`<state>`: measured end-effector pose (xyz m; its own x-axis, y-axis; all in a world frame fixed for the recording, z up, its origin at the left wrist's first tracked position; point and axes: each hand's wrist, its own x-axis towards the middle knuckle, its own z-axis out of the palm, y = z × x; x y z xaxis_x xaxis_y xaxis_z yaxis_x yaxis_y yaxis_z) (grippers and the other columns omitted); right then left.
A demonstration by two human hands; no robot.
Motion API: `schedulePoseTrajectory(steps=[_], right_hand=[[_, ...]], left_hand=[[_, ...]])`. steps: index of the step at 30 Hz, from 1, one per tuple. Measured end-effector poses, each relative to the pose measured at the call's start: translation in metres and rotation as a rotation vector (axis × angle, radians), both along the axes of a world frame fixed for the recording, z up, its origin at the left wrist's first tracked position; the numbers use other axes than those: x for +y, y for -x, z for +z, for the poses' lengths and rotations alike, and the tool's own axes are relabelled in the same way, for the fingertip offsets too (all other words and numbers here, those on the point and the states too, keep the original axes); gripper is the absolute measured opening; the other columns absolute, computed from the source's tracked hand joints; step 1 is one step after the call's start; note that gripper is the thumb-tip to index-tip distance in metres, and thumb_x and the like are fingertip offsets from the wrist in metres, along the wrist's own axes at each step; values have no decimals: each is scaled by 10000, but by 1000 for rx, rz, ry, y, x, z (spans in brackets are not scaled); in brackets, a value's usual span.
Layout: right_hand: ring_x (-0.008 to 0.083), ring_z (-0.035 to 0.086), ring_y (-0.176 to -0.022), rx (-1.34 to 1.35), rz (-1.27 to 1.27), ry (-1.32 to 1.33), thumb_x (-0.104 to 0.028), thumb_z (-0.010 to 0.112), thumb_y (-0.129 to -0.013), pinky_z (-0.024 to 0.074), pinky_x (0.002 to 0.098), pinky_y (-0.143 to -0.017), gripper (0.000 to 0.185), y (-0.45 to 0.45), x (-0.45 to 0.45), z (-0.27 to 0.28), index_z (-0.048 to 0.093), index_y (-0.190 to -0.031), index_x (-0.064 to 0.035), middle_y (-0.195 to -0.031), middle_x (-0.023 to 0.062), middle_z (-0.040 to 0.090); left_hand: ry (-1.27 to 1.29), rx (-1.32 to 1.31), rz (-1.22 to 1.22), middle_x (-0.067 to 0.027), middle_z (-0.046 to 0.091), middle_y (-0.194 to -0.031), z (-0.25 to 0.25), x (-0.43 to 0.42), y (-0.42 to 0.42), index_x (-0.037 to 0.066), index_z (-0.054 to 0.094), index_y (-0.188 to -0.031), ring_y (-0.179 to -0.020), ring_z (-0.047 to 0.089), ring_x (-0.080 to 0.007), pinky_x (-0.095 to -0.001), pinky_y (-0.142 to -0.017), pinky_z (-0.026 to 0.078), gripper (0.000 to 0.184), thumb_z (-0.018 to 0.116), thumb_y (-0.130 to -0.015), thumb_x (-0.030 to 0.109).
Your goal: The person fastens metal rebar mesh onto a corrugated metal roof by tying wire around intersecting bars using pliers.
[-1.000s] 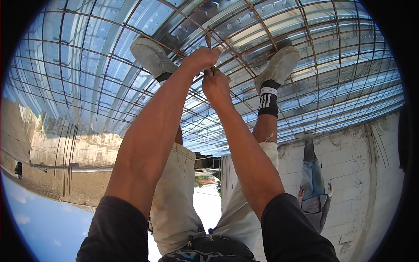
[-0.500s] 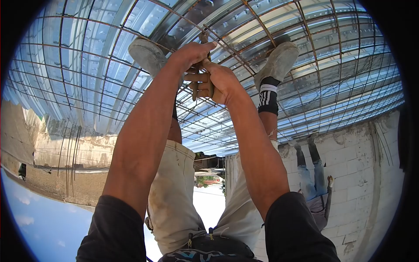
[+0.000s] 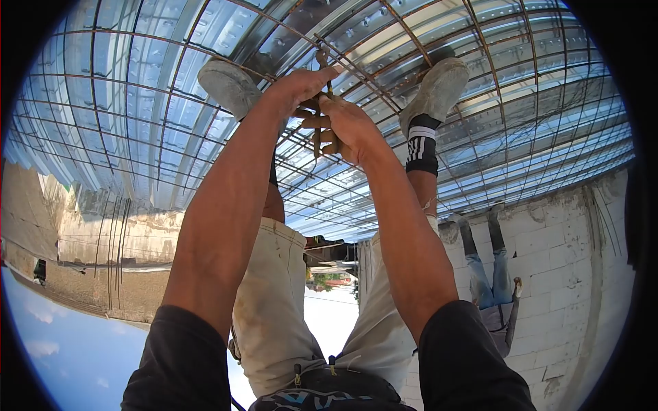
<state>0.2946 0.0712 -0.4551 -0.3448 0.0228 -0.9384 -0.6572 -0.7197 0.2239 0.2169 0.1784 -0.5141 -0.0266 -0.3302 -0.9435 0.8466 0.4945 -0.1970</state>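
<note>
My right hand [image 3: 351, 129] is wrapped around rusty pincers [image 3: 317, 142], with its thumb on top and its fingers curled behind. Their head [image 3: 322, 58] reaches up to a crossing of the rusty rebar mesh [image 3: 373, 83]. Beside it, my left hand [image 3: 300, 90] is closed at the upper part of the tool, its thumb stretched across toward the bars. Its other fingers are mostly hidden, so what they grip does not show clearly. Corrugated metal decking [image 3: 154, 51] lies under the mesh.
My grey shoes [image 3: 229, 88] stand apart on the mesh, one on each side of my hands. Behind me at the right, another person [image 3: 495, 281] stands by a white block wall [image 3: 548, 301]. Upright bars [image 3: 116, 240] rise at the left before a rough wall.
The lower end of the pincers has swung slightly right, and the handles stand more upright. Both hands stay at nearly the same mesh crossing. The view has shifted a little.
</note>
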Motion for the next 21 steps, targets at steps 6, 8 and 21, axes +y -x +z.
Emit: schedulePoseTrajectory(steps=[6, 8, 21], right_hand=[[175, 593, -745, 6, 162, 3, -319, 339, -1040, 495, 341, -590, 360, -5, 12, -2, 526, -1197, -55, -994, 70, 653], [172, 592, -735, -12, 183, -7, -321, 343, -1040, 505, 334, -578, 355, -2, 12, -5, 523, -1187, -53, -960, 60, 642], [142, 593, -544, -54, -37, 169, -309, 557, -965, 504, 287, -460, 238, 25, 9, -4, 576, -938, -74, -665, 29, 581]], left_hand=[[-56, 62, 74, -48, 603, -878, -4, -4, 3, 79, 631, -948, -783, 572, -172, -356, -767, 479, 525, 656, -815, 587], [-72, 60, 76, -33, 599, -838, -4, -5, 3, 82, 634, -920, -783, 570, -162, -357, -757, 478, 500, 648, -828, 573], [-84, -88, -297, -42, 614, -826, -29, 1, 13, 28, 668, -920, -745, 580, -171, -316, -684, 474, 596, 701, -780, 607]])
